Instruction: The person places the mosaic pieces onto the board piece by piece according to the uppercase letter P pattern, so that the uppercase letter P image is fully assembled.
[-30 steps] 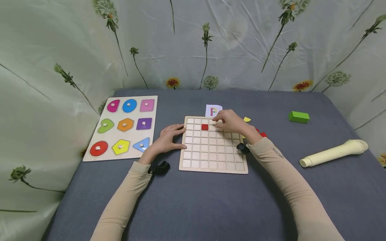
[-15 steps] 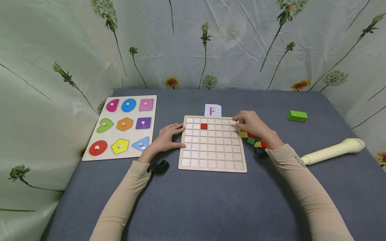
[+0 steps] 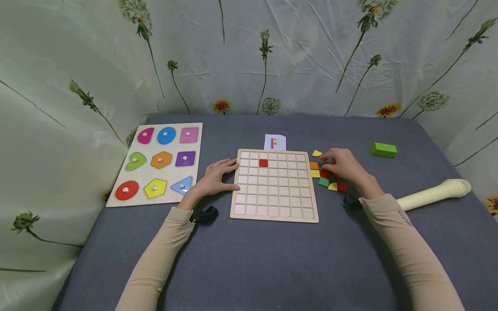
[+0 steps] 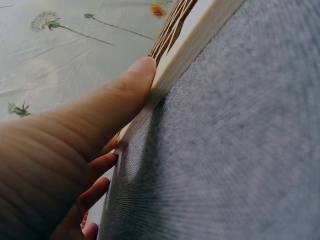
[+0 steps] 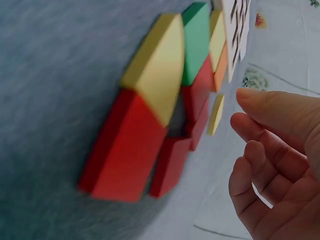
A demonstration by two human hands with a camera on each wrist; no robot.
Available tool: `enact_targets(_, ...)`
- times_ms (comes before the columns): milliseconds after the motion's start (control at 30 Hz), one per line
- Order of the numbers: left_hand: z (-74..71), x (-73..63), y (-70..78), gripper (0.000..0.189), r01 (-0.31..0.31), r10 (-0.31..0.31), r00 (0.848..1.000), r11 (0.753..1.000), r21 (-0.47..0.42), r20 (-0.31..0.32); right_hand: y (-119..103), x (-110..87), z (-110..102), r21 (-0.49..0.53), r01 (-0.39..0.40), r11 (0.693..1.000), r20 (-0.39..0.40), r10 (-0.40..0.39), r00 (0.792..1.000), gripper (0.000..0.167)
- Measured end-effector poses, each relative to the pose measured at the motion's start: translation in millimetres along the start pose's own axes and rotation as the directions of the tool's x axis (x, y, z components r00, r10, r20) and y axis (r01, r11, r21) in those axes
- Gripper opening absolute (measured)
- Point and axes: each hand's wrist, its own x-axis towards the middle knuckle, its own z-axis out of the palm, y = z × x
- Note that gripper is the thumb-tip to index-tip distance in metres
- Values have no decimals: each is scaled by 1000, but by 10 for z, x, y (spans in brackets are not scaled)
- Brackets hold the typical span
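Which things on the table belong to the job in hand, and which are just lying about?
Seemingly part of the job: grid board, red tile on it, loose coloured pieces, printed card.

Seemingly just lying about: shape puzzle, green block, pale tube-shaped object.

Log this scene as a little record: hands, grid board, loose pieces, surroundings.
Left hand: touches left edge of grid board
Right hand: near coloured pieces, holding nothing visible
Grid board: one red tile, second row from far edge
Coloured pieces: red, green, yellow, orange; right of grid board
Far edge: printed card
Farther left: knob puzzle
Farther right: green block, cream rod
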Motion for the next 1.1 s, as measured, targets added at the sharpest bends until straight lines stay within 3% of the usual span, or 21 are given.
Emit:
enact_targets(667, -22, 28, -7, 78, -19, 19, 1000, 1000, 5, 10, 154, -88, 9, -44, -83, 996, 74, 86, 994, 30)
enact_targets(1100, -33, 20, -13, 78, -21, 21, 1000, 1000, 6, 6, 144, -20, 7, -64, -157, 986, 117, 163, 980, 32)
